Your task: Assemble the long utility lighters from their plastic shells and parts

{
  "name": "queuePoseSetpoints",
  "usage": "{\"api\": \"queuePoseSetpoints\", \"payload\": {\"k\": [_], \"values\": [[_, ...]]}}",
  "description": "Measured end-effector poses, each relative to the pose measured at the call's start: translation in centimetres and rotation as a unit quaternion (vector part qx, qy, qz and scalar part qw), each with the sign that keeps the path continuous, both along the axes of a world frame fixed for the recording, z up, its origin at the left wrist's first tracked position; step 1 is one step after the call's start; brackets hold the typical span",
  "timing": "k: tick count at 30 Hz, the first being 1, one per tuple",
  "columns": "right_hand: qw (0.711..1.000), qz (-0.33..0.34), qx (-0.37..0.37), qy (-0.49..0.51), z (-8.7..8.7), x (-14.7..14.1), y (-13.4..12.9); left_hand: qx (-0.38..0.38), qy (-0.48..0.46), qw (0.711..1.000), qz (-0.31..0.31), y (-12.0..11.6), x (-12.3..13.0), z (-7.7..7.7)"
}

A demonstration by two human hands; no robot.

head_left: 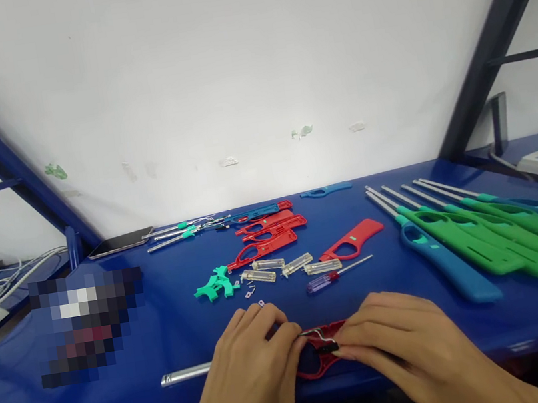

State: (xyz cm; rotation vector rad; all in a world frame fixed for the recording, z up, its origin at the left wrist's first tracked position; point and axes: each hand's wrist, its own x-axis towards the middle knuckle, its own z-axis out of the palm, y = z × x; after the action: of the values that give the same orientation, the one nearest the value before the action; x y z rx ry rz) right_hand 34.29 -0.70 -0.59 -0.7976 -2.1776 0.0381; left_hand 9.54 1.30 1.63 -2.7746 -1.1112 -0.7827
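Near the table's front edge lies an open red lighter shell [315, 364], with wires [319, 334] across it. My right hand [400, 337] pinches a small black part [327, 348] over the shell's right side. The fingers of my left hand [257, 358] are bent together at the wires and the shell's left side; a metal tube [186, 374] sticks out to the left from under this hand. Beyond my hands are clear fuel tanks [258, 276], teal plastic pieces [213, 286], a screwdriver [322, 282] and a red shell half [354, 238].
Several finished-looking green [477, 238] and blue lighters [447, 262] lie at the right. Red shells [260, 248] and metal tubes with wires [174, 240] are at the back. A dark flat device [122, 243] lies back left, above a pixelated object [89, 322].
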Motion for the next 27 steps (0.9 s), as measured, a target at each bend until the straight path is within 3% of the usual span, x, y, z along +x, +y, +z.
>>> {"api": "queuePoseSetpoints", "payload": {"k": [11, 17, 20, 24, 27], "values": [[1.000, -0.017, -0.009, 0.016, 0.2, -0.2, -0.3, 0.038, 0.032, 0.999, 0.002, -0.1, 0.0, -0.5], [0.999, -0.011, -0.032, 0.005, 0.1, -0.2, -0.3, 0.046, -0.028, 0.998, 0.010, 0.2, -1.1, 0.3], [0.999, -0.015, -0.026, 0.011, 0.0, -0.2, -0.3, 0.078, -0.029, 0.995, 0.055, 1.4, -2.7, 1.3], [1.000, -0.014, -0.016, 0.012, 0.3, -0.2, -0.2, 0.015, 0.051, 0.982, 0.179, 3.9, -5.0, 2.2], [1.000, -0.015, -0.014, 0.007, 0.6, -0.1, -0.2, 0.001, 0.066, 0.975, 0.214, 5.2, -6.1, 2.1]]}}
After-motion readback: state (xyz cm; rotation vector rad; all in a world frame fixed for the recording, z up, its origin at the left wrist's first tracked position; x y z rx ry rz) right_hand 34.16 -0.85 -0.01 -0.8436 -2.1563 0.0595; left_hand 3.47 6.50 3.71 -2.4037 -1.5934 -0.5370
